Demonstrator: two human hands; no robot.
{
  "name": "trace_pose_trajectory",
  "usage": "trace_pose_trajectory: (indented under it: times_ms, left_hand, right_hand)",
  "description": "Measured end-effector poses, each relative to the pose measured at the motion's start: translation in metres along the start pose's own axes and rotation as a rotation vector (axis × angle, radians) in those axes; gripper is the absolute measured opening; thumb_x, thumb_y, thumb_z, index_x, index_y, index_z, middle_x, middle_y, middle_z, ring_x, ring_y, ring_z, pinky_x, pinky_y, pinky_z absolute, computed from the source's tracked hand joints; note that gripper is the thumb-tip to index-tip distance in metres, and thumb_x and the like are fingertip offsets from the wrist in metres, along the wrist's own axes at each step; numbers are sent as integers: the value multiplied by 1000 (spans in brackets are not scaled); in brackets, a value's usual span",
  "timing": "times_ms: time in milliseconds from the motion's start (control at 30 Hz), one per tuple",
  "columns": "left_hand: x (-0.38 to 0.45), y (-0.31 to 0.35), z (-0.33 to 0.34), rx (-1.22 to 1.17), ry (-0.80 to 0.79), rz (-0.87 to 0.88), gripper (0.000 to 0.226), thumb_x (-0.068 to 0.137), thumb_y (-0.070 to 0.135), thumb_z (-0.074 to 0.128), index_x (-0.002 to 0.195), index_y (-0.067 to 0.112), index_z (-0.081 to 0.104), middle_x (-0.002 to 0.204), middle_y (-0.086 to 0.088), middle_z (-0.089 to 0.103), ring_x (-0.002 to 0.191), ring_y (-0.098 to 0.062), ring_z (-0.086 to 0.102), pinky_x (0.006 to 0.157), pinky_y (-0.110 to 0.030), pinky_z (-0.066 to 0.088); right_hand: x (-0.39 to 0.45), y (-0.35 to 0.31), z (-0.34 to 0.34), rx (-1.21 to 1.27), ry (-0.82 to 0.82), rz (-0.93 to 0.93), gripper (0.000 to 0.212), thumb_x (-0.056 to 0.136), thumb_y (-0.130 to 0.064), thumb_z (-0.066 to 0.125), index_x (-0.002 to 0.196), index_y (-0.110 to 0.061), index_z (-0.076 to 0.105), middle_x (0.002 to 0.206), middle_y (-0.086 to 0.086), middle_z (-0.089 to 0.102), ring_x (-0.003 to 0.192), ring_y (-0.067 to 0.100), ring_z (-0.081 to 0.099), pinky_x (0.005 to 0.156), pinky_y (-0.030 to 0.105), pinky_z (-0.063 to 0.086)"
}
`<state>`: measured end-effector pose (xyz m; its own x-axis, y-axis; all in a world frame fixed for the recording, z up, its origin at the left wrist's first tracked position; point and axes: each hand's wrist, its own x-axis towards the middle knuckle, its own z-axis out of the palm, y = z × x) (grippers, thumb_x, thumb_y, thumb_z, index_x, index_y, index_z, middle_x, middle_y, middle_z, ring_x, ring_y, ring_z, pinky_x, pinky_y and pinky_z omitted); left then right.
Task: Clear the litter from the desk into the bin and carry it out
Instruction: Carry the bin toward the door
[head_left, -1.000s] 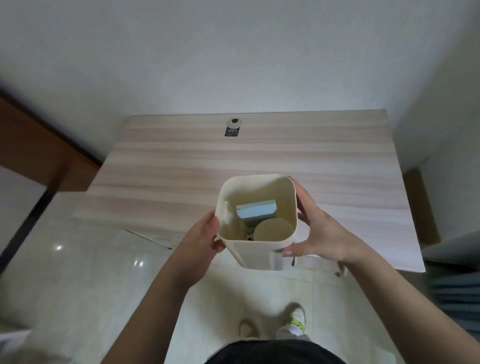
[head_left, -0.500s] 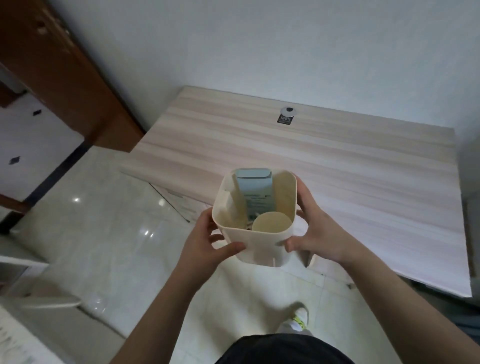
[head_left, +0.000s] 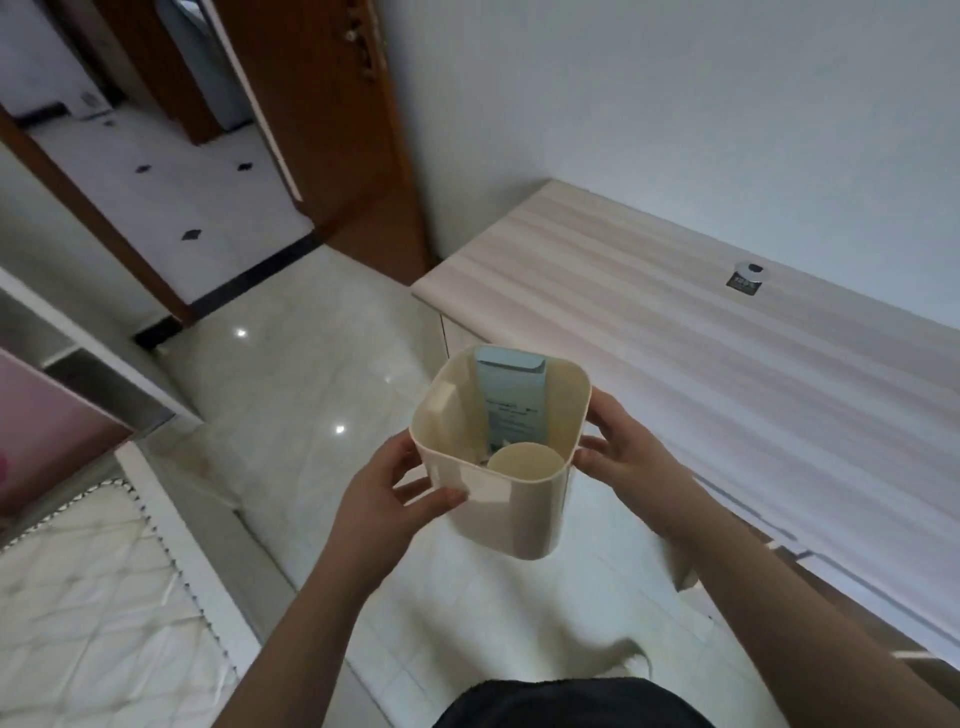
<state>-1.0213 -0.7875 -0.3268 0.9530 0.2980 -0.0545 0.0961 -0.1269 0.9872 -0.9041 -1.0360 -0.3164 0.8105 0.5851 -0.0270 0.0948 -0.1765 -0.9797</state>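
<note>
I hold a small cream plastic bin (head_left: 511, 512) in front of my body, above the tiled floor. My left hand (head_left: 395, 491) grips its left side with the thumb across the front wall. My right hand (head_left: 628, 457) grips its right side. Inside the bin a pale blue carton (head_left: 511, 400) leans against the far wall, and a round beige paper cup (head_left: 524, 460) sits near the front. The light wood desk (head_left: 675, 353) is to my right, apart from the bin.
A small dark gadget with a round silver top (head_left: 746, 277) lies at the back of the desk. An open brown door (head_left: 332, 119) and doorway are ahead on the left. A white quilted mattress (head_left: 88, 587) with a bed frame is at lower left.
My view has swung left, away from the desk toward the doorway. The bin stays in both hands and is now off the desk's edge, over the floor.
</note>
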Motion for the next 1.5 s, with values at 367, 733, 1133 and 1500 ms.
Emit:
trace_pose_trajectory:
  times_ms: [367, 733, 1133, 1500]
  left_hand:
    - [-21, -12, -64, -145, 280, 75, 60, 68, 20, 87, 119, 38, 60, 122, 5, 68, 116, -16, 63, 88, -32, 56]
    - [62, -21, -77, 132, 355, -30, 64, 80, 35, 75, 137, 37, 47, 131, 15, 57, 113, 11, 54, 72, -5, 47]
    - [162, -17, -73, -15, 309, -41, 102, 63, 58, 85, 145, 54, 24, 150, 22, 39, 138, -7, 39, 107, -37, 38]
    - [219, -37, -139, 67, 337, -104, 125, 58, 46, 92, 149, 45, 7, 143, 24, 43, 124, -3, 50, 86, -19, 49]
  right_hand:
    - [56, -19, 79, 132, -198, -11, 68, 92, -7, 60, 147, -33, 29, 133, 8, 58, 128, 27, 50, 106, 57, 38]
    - [157, -4, 87, 145, -167, -2, 71, 76, -34, 75, 137, -42, 40, 135, -7, 55, 127, 13, 50, 105, 48, 43]
    - [269, -2, 68, 160, -194, 10, 74, 73, -44, 76, 136, -48, 37, 128, -24, 54, 121, 2, 53, 97, 36, 47]
    - [345, -2, 137, 140, -243, -8, 74, 76, -44, 76, 137, -42, 34, 126, -20, 55, 114, 3, 58, 76, 17, 55]
